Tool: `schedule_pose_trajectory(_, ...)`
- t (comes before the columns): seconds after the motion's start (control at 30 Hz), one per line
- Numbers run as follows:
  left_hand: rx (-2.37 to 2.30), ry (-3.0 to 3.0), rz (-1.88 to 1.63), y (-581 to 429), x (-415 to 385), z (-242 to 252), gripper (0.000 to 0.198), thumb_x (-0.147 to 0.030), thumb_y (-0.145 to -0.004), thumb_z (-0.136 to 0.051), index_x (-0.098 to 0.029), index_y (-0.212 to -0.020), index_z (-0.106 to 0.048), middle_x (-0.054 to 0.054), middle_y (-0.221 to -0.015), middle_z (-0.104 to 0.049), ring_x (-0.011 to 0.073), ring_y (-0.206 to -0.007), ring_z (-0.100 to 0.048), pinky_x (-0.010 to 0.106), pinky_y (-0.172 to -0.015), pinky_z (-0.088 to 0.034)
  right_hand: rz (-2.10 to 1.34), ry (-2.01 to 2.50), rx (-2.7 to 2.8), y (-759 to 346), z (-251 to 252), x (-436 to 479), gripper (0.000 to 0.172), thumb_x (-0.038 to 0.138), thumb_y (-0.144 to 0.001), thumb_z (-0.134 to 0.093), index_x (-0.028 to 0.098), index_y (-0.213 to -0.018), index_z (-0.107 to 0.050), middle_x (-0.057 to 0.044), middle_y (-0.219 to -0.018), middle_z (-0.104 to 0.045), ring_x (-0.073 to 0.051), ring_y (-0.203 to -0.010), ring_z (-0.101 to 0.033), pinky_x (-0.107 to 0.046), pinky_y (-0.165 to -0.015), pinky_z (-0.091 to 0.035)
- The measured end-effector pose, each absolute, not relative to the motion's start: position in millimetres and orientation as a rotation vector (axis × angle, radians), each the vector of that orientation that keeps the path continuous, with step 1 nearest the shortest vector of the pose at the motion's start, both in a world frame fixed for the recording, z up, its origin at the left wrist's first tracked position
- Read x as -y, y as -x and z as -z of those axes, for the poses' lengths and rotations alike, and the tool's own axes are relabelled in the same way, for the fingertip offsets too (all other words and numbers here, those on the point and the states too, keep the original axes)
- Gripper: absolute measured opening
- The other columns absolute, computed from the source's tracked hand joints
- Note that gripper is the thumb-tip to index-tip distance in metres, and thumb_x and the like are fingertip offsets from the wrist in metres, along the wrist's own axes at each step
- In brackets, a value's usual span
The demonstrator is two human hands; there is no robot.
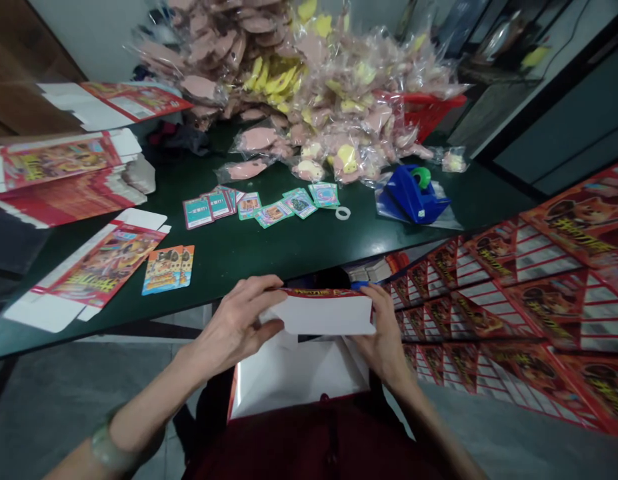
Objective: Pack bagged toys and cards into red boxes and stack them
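Between my hands, close to my body, is a printed cardboard box (329,315) with its white inside facing up and a red edge along the far side. My left hand (241,320) grips its left end, thumb below and fingers on top. At the right end my right hand (381,327) has its fingers wrapped around the edge. A wide white panel (299,380) of the card hangs below, towards my lap. On the table to the left lie a flattened red box (106,267) and a few orange and blue cards (167,269).
Flat boxes (69,170) are stacked at the left. Bagged pink and yellow plush pieces (289,87) heap at the back, beside a red basket (429,110). Small cards (271,212), a tape ring (343,213) and a blue tape dispenser (413,193) lie mid-table. Filled red boxes (529,300) stand right.
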State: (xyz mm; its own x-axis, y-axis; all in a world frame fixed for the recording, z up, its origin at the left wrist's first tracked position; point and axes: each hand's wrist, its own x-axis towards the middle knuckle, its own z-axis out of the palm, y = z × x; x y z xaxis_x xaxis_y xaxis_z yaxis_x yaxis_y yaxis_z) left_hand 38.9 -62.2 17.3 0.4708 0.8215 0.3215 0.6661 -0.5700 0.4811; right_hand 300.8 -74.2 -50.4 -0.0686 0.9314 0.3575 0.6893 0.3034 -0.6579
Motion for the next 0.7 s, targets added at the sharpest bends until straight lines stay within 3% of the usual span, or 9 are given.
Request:
schedule_pose_trajectory(0.1, -1.224, -2.329, -0.748, -41, 55, -19, 0.023, -0.023, -0.082, -0.055, -0.018, -0.104, -0.06, 0.012, -0.112, -0.062, 0.0222, -0.096, -0.06, 0.034, -0.076, -0.049, -0.223, 1.31, 1.863, -310, 50, 69, 0.041, 0.021, -0.078, -0.06, 0.02, -0.117, -0.047, -0.015, -0.126, -0.045, -0.028, -0.119, -0.046, -0.05, -0.096, -0.042)
schedule_pose_trajectory(0.23, -1.363, -2.073, -0.648, -49, 44, -24, 0.028, -0.031, -0.077, -0.062, -0.023, -0.104, -0.064, 0.008, -0.106, -0.066, 0.0162, -0.07, -0.063, 0.026, -0.056, -0.048, -0.098, 1.307, 1.864, -311, 50, 68, 0.042, 0.022, -0.08, -0.062, 0.024, -0.119, -0.046, -0.01, -0.11, -0.056, -0.026, -0.103, -0.055, -0.048, -0.087, -0.046)
schedule_pose_trajectory(0.33, -1.365, -1.867, -0.679, -55, 38, -21, 0.034, -0.025, -0.07, -0.065, -0.023, -0.104, -0.066, 0.005, -0.093, -0.07, 0.0172, -0.072, -0.064, 0.025, -0.06, -0.05, -0.088, 1.238, 1.873, -311, 48, 68, 0.029, 0.016, -0.079, -0.056, 0.024, -0.107, -0.052, -0.009, -0.106, -0.055, -0.025, -0.099, -0.055, -0.046, -0.082, -0.047)
schedule_pose_trajectory(0.5, -1.327, -1.627, -0.649, -56, 36, -13, 0.02, -0.016, -0.066, -0.059, -0.022, -0.081, -0.07, 0.001, -0.076, -0.07, 0.0166, -0.066, -0.063, 0.024, -0.056, -0.048, -0.126, 1.169, 1.936, -317, 43, 55, 0.023, 0.01, -0.076, -0.046, 0.024, -0.087, -0.061, -0.005, -0.083, -0.057, -0.019, -0.076, -0.057, -0.037, -0.067, -0.049)
schedule_pose_trajectory(0.57, -1.334, -1.6, -0.634, -53, 35, -13, 0.02, -0.014, -0.066, -0.057, -0.022, -0.079, -0.07, 0.0, -0.072, -0.069, 0.0154, -0.062, -0.062, 0.023, -0.053, -0.046, -0.133, 1.149, 2.005, -320, 42, 50, 0.028, 0.01, -0.078, -0.043, 0.025, -0.089, -0.064, -0.005, -0.079, -0.058, -0.017, -0.072, -0.056, -0.035, -0.066, -0.048)
schedule_pose_trajectory(0.7, -1.29, -1.535, -0.64, -48, 35, -20, 0.03, -0.011, -0.067, -0.052, -0.022, -0.087, -0.071, 0.001, -0.082, -0.072, 0.0163, -0.071, -0.065, 0.023, -0.059, -0.048, -0.119, 1.082, 2.272, -332, 42, 49, 0.033, 0.012, -0.084, -0.044, 0.03, -0.1, -0.066, -0.005, -0.093, -0.063, -0.018, -0.082, -0.058, -0.036, -0.073, -0.047)
